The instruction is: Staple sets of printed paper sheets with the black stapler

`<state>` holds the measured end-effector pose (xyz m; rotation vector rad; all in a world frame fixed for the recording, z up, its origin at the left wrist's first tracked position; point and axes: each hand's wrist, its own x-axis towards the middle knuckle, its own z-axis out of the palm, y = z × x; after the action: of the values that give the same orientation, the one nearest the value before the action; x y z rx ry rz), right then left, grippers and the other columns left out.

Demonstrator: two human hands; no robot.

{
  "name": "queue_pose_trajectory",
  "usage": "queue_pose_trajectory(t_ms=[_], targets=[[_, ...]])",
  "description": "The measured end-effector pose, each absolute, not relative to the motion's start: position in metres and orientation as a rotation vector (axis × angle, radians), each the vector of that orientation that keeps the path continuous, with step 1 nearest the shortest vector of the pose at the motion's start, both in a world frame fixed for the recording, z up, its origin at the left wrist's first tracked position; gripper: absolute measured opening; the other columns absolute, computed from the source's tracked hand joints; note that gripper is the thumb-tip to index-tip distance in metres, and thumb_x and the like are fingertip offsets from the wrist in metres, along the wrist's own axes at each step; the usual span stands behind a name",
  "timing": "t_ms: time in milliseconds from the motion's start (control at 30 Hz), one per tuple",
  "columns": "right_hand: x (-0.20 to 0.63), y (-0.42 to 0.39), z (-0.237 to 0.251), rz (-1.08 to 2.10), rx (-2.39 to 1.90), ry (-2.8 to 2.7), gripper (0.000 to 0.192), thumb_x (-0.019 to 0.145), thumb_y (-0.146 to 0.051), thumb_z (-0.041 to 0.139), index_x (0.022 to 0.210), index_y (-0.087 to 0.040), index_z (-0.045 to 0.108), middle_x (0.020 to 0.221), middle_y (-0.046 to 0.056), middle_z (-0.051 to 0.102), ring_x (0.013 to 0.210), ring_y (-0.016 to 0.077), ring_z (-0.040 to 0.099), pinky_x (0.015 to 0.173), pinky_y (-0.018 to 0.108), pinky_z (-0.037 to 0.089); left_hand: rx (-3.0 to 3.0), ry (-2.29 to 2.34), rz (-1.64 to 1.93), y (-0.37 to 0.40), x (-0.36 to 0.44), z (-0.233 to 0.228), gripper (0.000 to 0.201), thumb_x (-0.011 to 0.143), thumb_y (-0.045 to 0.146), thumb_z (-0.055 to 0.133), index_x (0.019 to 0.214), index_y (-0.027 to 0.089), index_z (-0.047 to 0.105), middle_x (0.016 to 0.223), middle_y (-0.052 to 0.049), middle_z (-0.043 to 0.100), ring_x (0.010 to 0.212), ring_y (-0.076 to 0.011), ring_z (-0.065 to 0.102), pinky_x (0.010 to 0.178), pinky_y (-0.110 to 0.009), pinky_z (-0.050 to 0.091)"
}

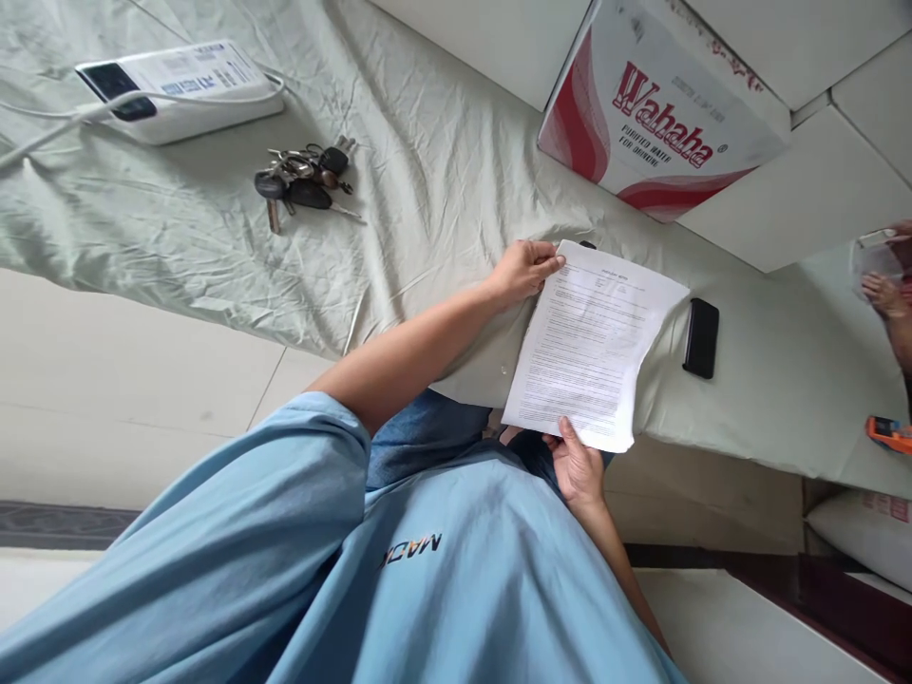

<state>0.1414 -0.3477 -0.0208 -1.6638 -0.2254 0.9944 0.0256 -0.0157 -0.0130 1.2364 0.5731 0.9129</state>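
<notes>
The person's left hand (523, 271) grips the top left corner of a printed sheet of paper (591, 347), its fingers curled over the edge and pinching the corner. The right hand (579, 467) holds the bottom edge of the same sheet, thumb on top of the page and the other fingers hidden beneath it, so it pinches the paper too. The paper lies tilted across the edge of a bed covered with a wrinkled pale green sheet (442, 161); its upper part rests on the bed and its lower part hangs past the edge over the person's lap. The page carries dense lines of small print, too small to read.

Just to the right of the paper a black phone (701, 337) lies flat on the bed, close to the page but apart from it. A small dark thing peeks out at the paper's top edge; what it is cannot be told. Well to the left, a bunch of keys (305, 180) with black fobs lies on the bed, and beyond it a white box (181, 85) with a white cable (49, 128) running across it. A red and white cardboard carton (655, 104) printed "Wahaha" stands on the tiled floor beside the bed. At the right edge, another person's hand (883, 294) shows, and lower down an orange object (889, 433).
</notes>
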Motion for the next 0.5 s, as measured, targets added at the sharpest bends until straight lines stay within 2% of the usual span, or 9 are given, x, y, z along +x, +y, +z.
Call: queue_pose_trajectory(t_ms=[33,100,200,267,300,367,500], targets=[[0.144,-0.348,-0.019,0.921,-1.707,-0.288,0.078,0.077,-0.056,0.106,0.146,-0.032,0.079,0.136,0.006,0.088,0.119,0.0302,0.083,0.087,0.044,0.075,1.221,0.555,0.898,-0.017,0.024,-0.009,0.062,0.096,0.077,0.087,0.079,0.025,0.057,0.062,0.004,0.043,0.057,-0.0117,0.038,0.054,-0.033,0.028],[0.156,-0.349,-0.011,0.707,-1.773,-0.431,0.072,0.085,-0.056,0.101,0.148,-0.032,0.078,0.145,0.006,0.085,0.132,0.0311,0.082,0.107,0.050,0.075,1.201,0.508,0.891,-0.021,0.021,-0.001,0.058,0.096,0.074,0.089,0.085,0.023,0.065,0.066,0.003,0.049,0.059,-0.0113,0.041,0.055,-0.033,0.032],[0.193,-0.351,0.013,0.312,-1.788,-0.632,0.058,0.093,-0.054,0.095,0.144,-0.031,0.081,0.155,0.008,0.081,0.156,0.0326,0.072,0.138,0.060,0.057,1.197,0.395,0.908,-0.021,0.016,0.007,0.055,0.092,0.072,0.094,0.094,0.021,0.074,0.076,0.001,0.061,0.067,-0.0115,0.052,0.062,-0.031,0.042],[0.224,-0.353,0.033,0.115,-1.754,-0.744,0.059,0.093,-0.055,0.096,0.144,-0.030,0.081,0.158,0.011,0.080,0.158,0.0355,0.071,0.144,0.064,0.051,1.222,0.322,0.914,-0.018,0.012,0.009,0.055,0.089,0.071,0.096,0.098,0.020,0.078,0.084,-0.002,0.070,0.078,-0.0141,0.064,0.073,-0.032,0.052],[0.239,-0.355,0.043,0.037,-1.737,-0.804,0.065,0.090,-0.058,0.098,0.145,-0.027,0.081,0.157,0.012,0.081,0.157,0.0374,0.072,0.144,0.067,0.049,1.246,0.293,0.913,-0.016,0.010,0.009,0.055,0.088,0.070,0.097,0.100,0.019,0.079,0.089,-0.003,0.074,0.085,-0.0163,0.069,0.080,-0.034,0.056],[0.265,-0.359,0.058,-0.020,-1.786,-0.961,0.075,0.087,-0.064,0.099,0.143,-0.018,0.081,0.148,0.016,0.085,0.152,0.0407,0.074,0.144,0.072,0.045,1.326,0.253,0.900,-0.011,0.005,0.009,0.055,0.083,0.066,0.101,0.104,0.018,0.082,0.098,-0.006,0.081,0.098,-0.0211,0.076,0.092,-0.039,0.060],[0.291,-0.363,0.066,0.033,-2.027,-1.281,0.069,0.084,-0.078,0.095,0.113,-0.016,0.091,0.125,0.019,0.089,0.145,0.0431,0.077,0.142,0.062,0.050,1.531,0.238,0.760,-0.010,-0.001,0.010,0.057,0.074,0.057,0.107,0.110,0.018,0.085,0.104,-0.007,0.085,0.103,-0.0264,0.078,0.098,-0.043,0.062]])
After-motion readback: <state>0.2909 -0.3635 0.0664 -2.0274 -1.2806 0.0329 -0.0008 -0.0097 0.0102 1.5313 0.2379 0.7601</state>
